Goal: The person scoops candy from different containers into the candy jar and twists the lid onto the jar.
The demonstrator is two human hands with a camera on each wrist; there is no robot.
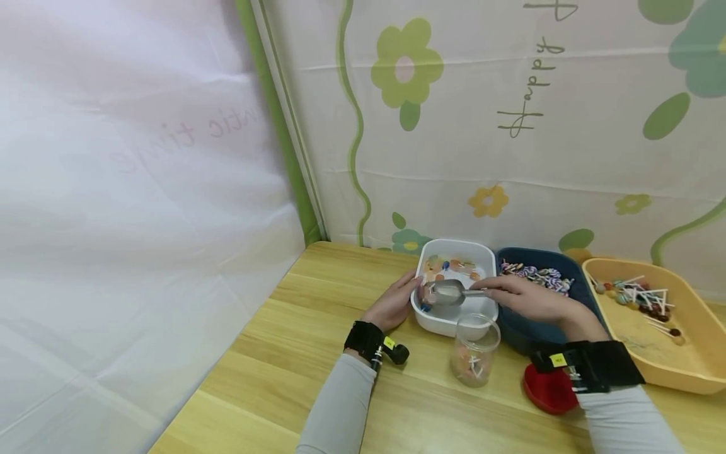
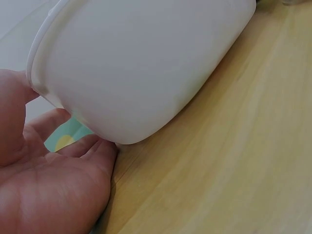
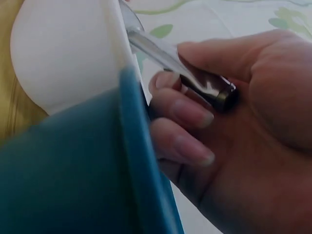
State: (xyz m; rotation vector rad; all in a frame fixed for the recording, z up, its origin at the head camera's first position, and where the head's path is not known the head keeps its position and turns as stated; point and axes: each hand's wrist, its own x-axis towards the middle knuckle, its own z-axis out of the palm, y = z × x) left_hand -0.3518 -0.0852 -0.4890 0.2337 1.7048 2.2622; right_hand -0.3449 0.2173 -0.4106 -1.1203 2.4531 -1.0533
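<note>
My right hand [image 1: 527,299] grips the handle of a metal scoop [image 1: 450,292], its fingers curled round it in the right wrist view. The scoop's bowl is inside a white bin [image 1: 456,247], at the left wall, with wrapped candy at its mouth. Several small candies [image 1: 433,261] lie on the bin's floor. My left hand [image 1: 394,301] holds the bin's left side, thumb at the rim and fingers against the outer wall [image 2: 131,68] in the left wrist view. Right in front of the bin stands a clear jar [image 1: 475,356] with a few candies at its bottom.
A dark blue bin [image 1: 527,253] of striped candies adjoins the white one. Right of that sits a yellow bin [image 1: 692,309] with lollipops [image 1: 641,293]. A red lid [image 1: 547,391] lies under my right wrist. Printed curtains [image 1: 442,126] stand behind and left of the wooden table [image 1: 272,340].
</note>
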